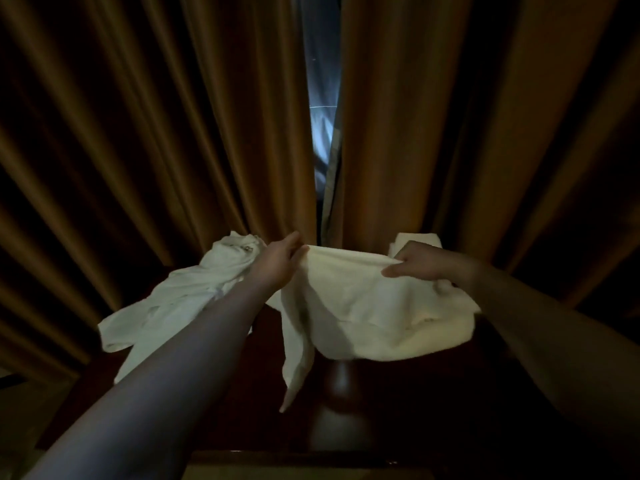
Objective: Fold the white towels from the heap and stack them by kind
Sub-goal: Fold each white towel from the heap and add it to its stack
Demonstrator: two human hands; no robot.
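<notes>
Hands held one towel (pixel 363 306) by its top edge: left hand (pixel 278 261) and right hand (pixel 419 263) each pinched it, beside the heap (pixel 194 289).

The scene is dim and murky; pale light enters through the gap between the curtains (pixel 325 133), corners fall black, and wide-angle distortion bends the edges.

A dark wooden table (pixel 263 344) bears a crumpled white heap (pixel 180 289) and a folded stack (pixel 417 242).
</notes>
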